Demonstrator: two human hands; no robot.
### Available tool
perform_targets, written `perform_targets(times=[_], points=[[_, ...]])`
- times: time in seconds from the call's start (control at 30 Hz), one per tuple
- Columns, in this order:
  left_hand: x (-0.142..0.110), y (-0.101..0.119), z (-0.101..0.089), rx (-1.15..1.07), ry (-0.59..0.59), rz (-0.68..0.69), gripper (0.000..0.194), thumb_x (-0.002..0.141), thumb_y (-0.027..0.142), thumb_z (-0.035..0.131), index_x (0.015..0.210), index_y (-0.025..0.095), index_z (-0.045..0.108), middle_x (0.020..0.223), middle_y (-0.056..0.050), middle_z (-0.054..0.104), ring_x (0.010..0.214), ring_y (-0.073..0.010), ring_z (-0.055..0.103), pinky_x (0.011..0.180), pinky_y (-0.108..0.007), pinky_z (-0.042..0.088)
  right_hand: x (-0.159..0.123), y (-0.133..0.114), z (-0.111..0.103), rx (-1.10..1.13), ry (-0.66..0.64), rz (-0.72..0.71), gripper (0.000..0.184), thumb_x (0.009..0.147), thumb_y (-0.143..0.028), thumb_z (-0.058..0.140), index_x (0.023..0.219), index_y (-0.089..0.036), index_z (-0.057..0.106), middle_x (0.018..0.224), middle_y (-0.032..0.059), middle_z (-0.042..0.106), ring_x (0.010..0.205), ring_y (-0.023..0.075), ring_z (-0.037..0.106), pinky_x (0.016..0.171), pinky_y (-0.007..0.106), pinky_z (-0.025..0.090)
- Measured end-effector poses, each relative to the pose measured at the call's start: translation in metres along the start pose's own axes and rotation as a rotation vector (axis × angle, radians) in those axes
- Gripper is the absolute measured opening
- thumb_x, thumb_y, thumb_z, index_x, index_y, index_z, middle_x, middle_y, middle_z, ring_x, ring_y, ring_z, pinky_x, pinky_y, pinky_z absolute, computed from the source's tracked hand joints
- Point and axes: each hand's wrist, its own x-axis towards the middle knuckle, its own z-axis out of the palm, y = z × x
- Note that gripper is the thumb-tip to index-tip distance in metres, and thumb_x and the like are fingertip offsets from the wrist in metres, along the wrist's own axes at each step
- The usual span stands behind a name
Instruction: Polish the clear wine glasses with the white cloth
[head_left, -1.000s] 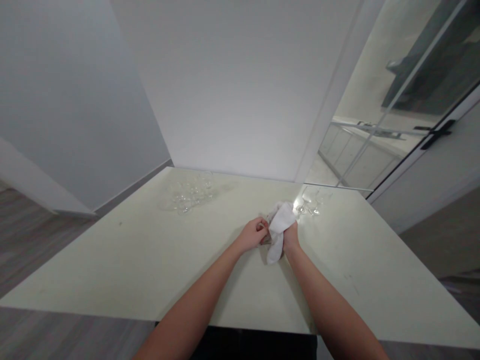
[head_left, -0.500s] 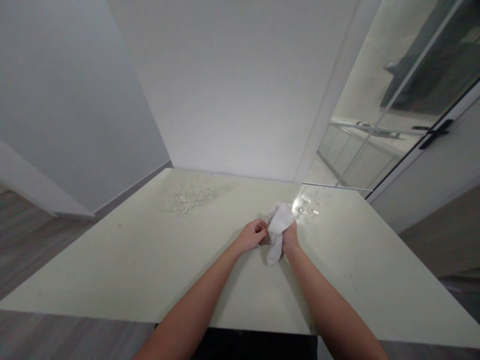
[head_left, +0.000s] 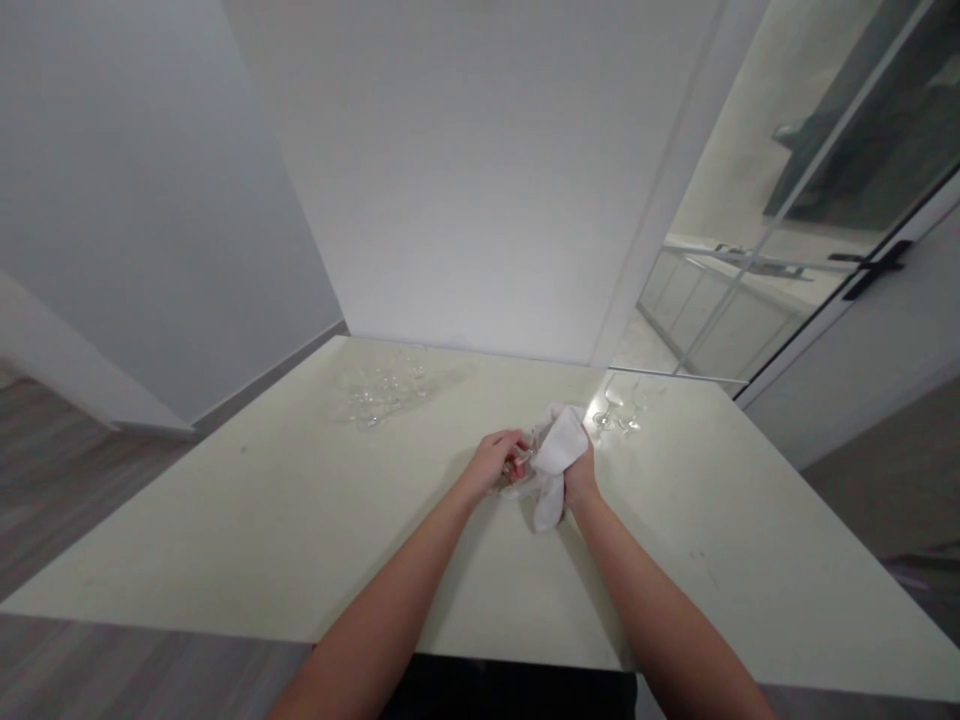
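- Glassware [head_left: 379,388] sits in a loose cluster at the far left of the pale table [head_left: 225,520], well apart from my hands; the pieces are clear and faint, so I cannot count them or tell whether they have been wiped.
- My left hand [head_left: 495,462] is curled around a clear glass [head_left: 523,463] held between both hands near the table's middle; I think it is a stemmed one, though the cloth hides most of it.
- My right hand [head_left: 579,478] is clenched on a white cloth [head_left: 556,462], bunched against the glass, with one end hanging down toward the tabletop.
- Judging by that, the wiping of this glass is under way and not finished.
- Further right, a couple of stemmed glasses [head_left: 616,410] stand by the far edge in a bright glare; their state is hard to make out.
- My fingertips on the glass are mostly covered.
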Motion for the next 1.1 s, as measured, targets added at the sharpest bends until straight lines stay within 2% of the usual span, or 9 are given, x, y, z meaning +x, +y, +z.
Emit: perform_targets(times=[0.17, 0.23, 0.43, 0.6, 0.73, 0.83, 0.93, 1.0, 1.1], points=[[-0.005, -0.004, 0.005, 0.482, 0.216, 0.409, 0.020, 0.079, 0.041, 0.063, 0.083, 0.021, 0.064, 0.066, 0.001, 0.065, 0.060, -0.0125, 0.055, 0.060, -0.022, 0.038, -0.002, -0.006, 0.003, 0.030, 0.101, 0.048, 0.034, 0.071, -0.037, 0.069, 0.098, -0.020, 0.060, 0.077, -0.0033, 0.065, 0.062, 0.0114, 0.057, 0.059, 0.023, 0.047], [-0.003, -0.006, 0.007, 0.484, 0.199, 0.397, 0.020, 0.079, 0.041, 0.062, 0.080, 0.020, 0.063, 0.063, 0.002, 0.061, 0.058, -0.0119, 0.053, 0.058, -0.022, 0.036, -0.002, -0.004, 0.003, 0.049, 0.108, 0.056, 0.033, 0.070, -0.038, 0.070, 0.096, -0.019, 0.060, 0.074, -0.0040, 0.063, 0.060, 0.0107, 0.055, 0.057, 0.022, 0.046], [0.004, -0.001, -0.003, 0.105, 0.148, 0.086, 0.038, 0.082, 0.053, 0.050, 0.073, 0.017, 0.058, 0.046, 0.004, 0.049, 0.039, -0.0102, 0.041, 0.044, -0.022, 0.031, -0.005, 0.000, 0.006, 0.111, 0.038, 0.112, 0.031, 0.071, -0.042, 0.071, 0.088, -0.018, 0.061, 0.071, -0.0036, 0.063, 0.059, 0.0109, 0.053, 0.056, 0.022, 0.045], [0.003, 0.006, -0.013, -0.042, 0.189, 0.036, 0.046, 0.085, 0.059, 0.041, 0.077, 0.017, 0.057, 0.042, 0.004, 0.048, 0.034, -0.0095, 0.037, 0.040, -0.022, 0.026, -0.004, -0.006, 0.005, 0.031, -0.144, 0.152, 0.032, 0.069, -0.041, 0.072, 0.090, -0.018, 0.063, 0.074, -0.0036, 0.065, 0.061, 0.0108, 0.054, 0.060, 0.022, 0.046], [0.003, 0.003, -0.011, 0.097, 0.264, 0.171, 0.043, 0.088, 0.056, 0.040, 0.077, 0.017, 0.056, 0.050, 0.001, 0.055, 0.044, -0.0121, 0.048, 0.047, -0.023, 0.035, 0.000, -0.003, 0.000, -0.062, -0.148, 0.131, 0.031, 0.069, -0.039, 0.070, 0.090, -0.017, 0.064, 0.074, -0.0030, 0.064, 0.062, 0.0107, 0.053, 0.059, 0.022, 0.045], [0.000, 0.000, -0.007, 0.418, 0.337, 0.468, 0.029, 0.087, 0.045, 0.052, 0.084, 0.018, 0.059, 0.077, -0.004, 0.065, 0.069, -0.0149, 0.059, 0.066, -0.026, 0.046, 0.003, 0.005, -0.003, -0.076, -0.076, 0.154, 0.031, 0.071, -0.039, 0.068, 0.093, -0.017, 0.062, 0.074, -0.0029, 0.064, 0.061, 0.0106, 0.053, 0.058, 0.022, 0.045], [-0.004, -0.002, -0.002, 0.708, 0.279, 0.686, 0.017, 0.085, 0.035, 0.057, 0.091, 0.019, 0.062, 0.093, -0.007, 0.066, 0.083, -0.0170, 0.060, 0.078, -0.029, 0.047, 0.005, 0.010, -0.005, -0.045, -0.038, 0.173, 0.032, 0.071, -0.038, 0.067, 0.095, -0.018, 0.061, 0.077, -0.0028, 0.064, 0.063, 0.0112, 0.055, 0.060, 0.022, 0.046], [-0.004, -0.003, -0.001, 0.765, 0.245, 0.682, 0.013, 0.086, 0.029, 0.056, 0.088, 0.019, 0.063, 0.090, -0.006, 0.066, 0.081, -0.0163, 0.060, 0.076, -0.028, 0.046, 0.004, 0.009, -0.005, -0.052, -0.038, 0.161, 0.031, 0.072, -0.038, 0.066, 0.096, -0.019, 0.060, 0.077, -0.0027, 0.064, 0.063, 0.0116, 0.055, 0.060, 0.023, 0.046], [0.002, -0.004, -0.003, 0.624, 0.306, 0.483, 0.012, 0.085, 0.028, 0.055, 0.081, 0.019, 0.062, 0.076, -0.002, 0.064, 0.067, -0.0130, 0.057, 0.066, -0.025, 0.044, 0.000, 0.003, -0.004, -0.080, -0.083, 0.125, 0.032, 0.073, -0.038, 0.067, 0.098, -0.019, 0.061, 0.079, -0.0016, 0.066, 0.064, 0.0123, 0.056, 0.060, 0.023, 0.046]])
